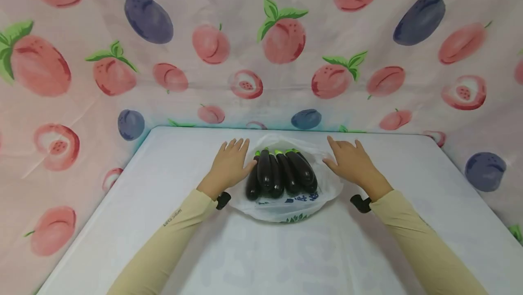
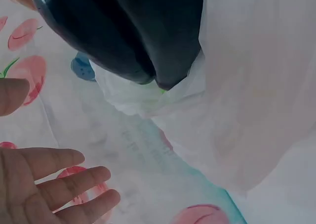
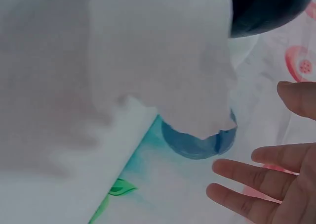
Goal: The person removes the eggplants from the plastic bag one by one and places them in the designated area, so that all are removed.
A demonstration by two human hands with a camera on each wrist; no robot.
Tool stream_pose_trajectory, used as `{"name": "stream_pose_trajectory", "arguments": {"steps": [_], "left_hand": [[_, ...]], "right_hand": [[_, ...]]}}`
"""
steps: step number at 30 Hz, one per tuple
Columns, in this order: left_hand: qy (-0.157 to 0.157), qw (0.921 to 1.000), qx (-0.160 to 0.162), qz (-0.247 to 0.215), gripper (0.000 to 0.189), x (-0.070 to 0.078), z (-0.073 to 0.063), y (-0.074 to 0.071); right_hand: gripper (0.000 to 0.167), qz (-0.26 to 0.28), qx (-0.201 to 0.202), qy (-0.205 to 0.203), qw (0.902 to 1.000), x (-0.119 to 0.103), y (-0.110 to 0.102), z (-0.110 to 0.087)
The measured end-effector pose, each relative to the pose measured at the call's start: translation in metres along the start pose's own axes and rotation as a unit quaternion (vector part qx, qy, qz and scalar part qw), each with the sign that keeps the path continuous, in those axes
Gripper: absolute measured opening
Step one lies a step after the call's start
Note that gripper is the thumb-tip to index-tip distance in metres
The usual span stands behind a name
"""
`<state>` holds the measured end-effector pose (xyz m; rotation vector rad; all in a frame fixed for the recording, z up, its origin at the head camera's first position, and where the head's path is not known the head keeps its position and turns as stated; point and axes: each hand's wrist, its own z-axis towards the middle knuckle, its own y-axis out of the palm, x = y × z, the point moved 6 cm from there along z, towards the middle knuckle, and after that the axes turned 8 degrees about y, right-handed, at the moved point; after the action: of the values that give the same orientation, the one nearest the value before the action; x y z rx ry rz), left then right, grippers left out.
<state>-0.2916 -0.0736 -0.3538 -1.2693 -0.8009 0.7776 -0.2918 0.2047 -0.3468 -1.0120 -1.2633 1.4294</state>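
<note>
Several dark eggplants point(image 1: 265, 172) with green stem ends lie side by side on a white plastic bag point(image 1: 282, 213) with blue and green print, in the middle of the table. My left hand point(image 1: 230, 163) is at the bag's left side, fingers straight and spread, its thumb overlapping the leftmost eggplant in the head view. On the other side, my right hand point(image 1: 351, 161) hovers by the bag's right edge, fingers extended and holding nothing. The left wrist view shows eggplants point(image 2: 123, 31) close up beside the left fingers point(image 2: 74, 184); the right wrist view shows bag plastic point(image 3: 168, 61) near the right fingers point(image 3: 247, 184).
A white-covered table point(image 1: 171, 168) spreads around the bag. Behind it and along both sides hangs a pink cloth point(image 1: 229, 90) printed with peaches and blue plums. A black wrist camera point(image 1: 361, 204) sits under the right wrist, another point(image 1: 223, 200) by the left.
</note>
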Motion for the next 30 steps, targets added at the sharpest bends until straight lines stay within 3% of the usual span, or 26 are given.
{"name": "stream_pose_trajectory", "arguments": {"steps": [9,14,19,27,30], "left_hand": [[0.009,0.9995,0.024,-0.018,0.061,0.007,0.000,0.008],[-0.018,0.9935,0.014,-0.111,0.061,0.005,0.004,0.017],[-0.042,0.9769,0.002,-0.210,0.060,-0.003,0.009,0.025],[-0.042,0.9427,0.003,-0.331,0.056,-0.014,0.015,0.026],[-0.046,0.9231,-0.009,-0.382,0.053,-0.016,0.018,0.027]], "right_hand": [[0.058,-0.015,-0.009,0.009,0.9998,0.003,0.014,-0.005],[0.057,-0.013,0.001,0.008,0.9999,0.003,0.016,-0.007],[0.056,-0.011,0.000,0.007,0.9999,0.002,0.019,-0.009],[0.057,0.015,-0.001,-0.003,0.9999,0.002,0.017,-0.006],[0.058,0.043,-0.013,-0.004,0.9990,0.004,0.017,-0.005]]}}
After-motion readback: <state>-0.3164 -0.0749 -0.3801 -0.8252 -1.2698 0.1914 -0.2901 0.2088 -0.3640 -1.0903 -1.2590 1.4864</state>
